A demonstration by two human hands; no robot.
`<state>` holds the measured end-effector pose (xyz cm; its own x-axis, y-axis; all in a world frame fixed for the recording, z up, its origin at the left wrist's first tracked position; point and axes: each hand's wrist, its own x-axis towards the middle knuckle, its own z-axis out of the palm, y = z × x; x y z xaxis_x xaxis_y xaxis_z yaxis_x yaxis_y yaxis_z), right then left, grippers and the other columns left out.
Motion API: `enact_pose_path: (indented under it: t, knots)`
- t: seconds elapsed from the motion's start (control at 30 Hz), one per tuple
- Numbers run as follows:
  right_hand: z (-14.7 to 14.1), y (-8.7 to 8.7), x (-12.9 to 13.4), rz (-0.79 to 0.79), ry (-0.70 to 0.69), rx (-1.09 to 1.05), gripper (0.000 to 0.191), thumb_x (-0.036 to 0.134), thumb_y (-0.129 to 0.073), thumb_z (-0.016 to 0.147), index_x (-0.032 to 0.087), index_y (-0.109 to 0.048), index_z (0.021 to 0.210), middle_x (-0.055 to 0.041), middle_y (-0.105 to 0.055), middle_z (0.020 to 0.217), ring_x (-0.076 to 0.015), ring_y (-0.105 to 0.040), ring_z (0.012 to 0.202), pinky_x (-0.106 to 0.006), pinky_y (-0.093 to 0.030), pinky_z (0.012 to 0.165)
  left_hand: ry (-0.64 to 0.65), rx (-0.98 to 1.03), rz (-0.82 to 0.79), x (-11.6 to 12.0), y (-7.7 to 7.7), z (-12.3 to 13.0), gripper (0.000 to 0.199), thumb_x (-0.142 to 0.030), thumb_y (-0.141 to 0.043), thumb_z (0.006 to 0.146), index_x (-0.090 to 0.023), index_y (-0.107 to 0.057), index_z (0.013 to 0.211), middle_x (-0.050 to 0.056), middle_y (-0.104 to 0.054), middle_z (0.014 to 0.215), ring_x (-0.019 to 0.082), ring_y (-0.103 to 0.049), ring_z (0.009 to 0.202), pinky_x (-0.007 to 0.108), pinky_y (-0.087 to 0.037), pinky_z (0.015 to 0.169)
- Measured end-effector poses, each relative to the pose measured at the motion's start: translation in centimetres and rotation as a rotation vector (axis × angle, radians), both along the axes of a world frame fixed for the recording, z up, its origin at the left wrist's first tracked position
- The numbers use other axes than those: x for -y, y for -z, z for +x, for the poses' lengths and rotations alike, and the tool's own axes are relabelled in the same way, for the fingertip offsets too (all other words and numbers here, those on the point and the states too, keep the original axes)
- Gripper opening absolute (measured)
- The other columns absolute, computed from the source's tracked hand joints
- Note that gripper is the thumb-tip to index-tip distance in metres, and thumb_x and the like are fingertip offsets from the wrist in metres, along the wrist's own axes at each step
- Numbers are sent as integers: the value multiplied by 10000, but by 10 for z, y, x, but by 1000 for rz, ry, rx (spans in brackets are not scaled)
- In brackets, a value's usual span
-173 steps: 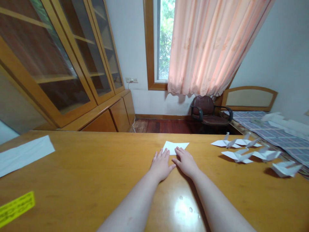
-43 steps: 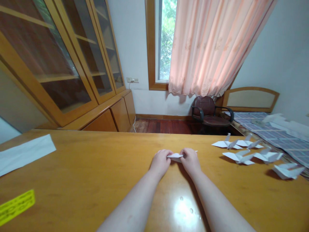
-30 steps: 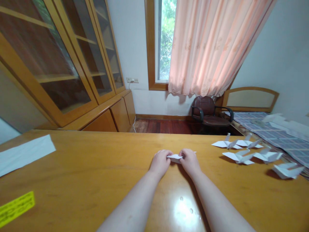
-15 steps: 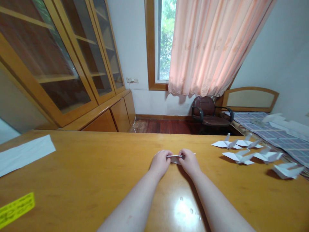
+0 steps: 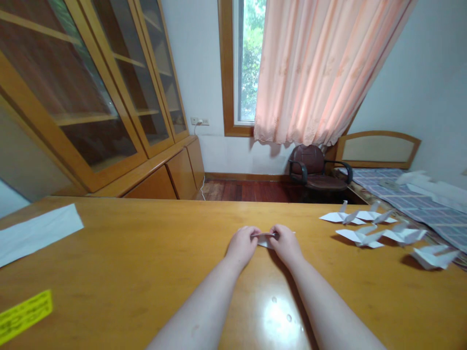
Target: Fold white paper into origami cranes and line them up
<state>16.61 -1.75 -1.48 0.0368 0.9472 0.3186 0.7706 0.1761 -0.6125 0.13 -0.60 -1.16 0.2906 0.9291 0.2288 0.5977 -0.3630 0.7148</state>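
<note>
A small piece of folded white paper [image 5: 265, 241] is held between my two hands, low over the wooden desk [image 5: 146, 253]. My left hand [image 5: 243, 245] pinches its left side, fingers curled inward. On the other side, my right hand [image 5: 286, 243] is closed on the right part, and a thin white tip shows just past its knuckles. The palms and much of the paper are hidden behind the hands. Off to the right stand several folded white paper cranes [image 5: 360, 236], wings spread; the closest paper crane [image 5: 434, 256] sits near the desk's right edge.
White sheets [image 5: 40, 233] lie at the far left of the desk, with a yellow label [image 5: 25, 313] nearer to me. Beyond the desk are a brown armchair [image 5: 317, 167], a bed [image 5: 397, 187], a pink curtain [image 5: 314, 73] and a glass-door cabinet [image 5: 142, 141].
Both hands stay in the same place on the paper. The paper's top edge between the fingers looks slightly different, with a fingertip now along it.
</note>
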Motion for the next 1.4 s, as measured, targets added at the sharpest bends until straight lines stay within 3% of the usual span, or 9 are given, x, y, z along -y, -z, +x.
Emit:
enact_pose_path:
  t: [0.33,0.57,0.73,1.03,1.4]
  knots:
    - [-2,-7,4,-158,-84,141,150,236,-513,738,188,-644,682,-20,-610,679,-146,-516,693,-229,-325,620,18,-3,3,1,-4,1,191,-160,-495,766,-206,-633,889,24,-640,904,162,-551,856,269,-419,772]
    - [-3,-10,7,-137,-60,95,137,234,-517,737,192,-643,706,-22,-620,697,-150,-528,682,-229,-325,597,21,-62,-47,1,-2,0,250,-100,-514,722,-210,-643,905,23,-645,910,168,-563,865,272,-418,786]
    - [-5,-11,7,-131,-60,112,128,257,-532,735,182,-617,675,-26,-603,674,-153,-516,660,-231,-320,586,-12,-104,-61,1,-3,-1,231,-170,-549,735,-197,-639,946,45,-655,932,192,-574,880,285,-417,789]
    - [0,-5,5,-107,-23,124,201,344,-592,720,204,-661,847,-51,-663,794,-177,-563,737,-250,-355,650,-39,-135,-50,-1,3,-2,196,-229,-564,749,-196,-637,928,50,-657,911,196,-578,851,291,-420,764]
    - [-4,-10,6,-152,-87,138,227,346,-707,587,202,-659,755,-24,-642,711,-157,-533,667,-240,-319,593,-57,-110,-15,-2,-4,-3,158,-152,-533,761,-194,-654,855,30,-643,873,161,-559,843,281,-414,781]
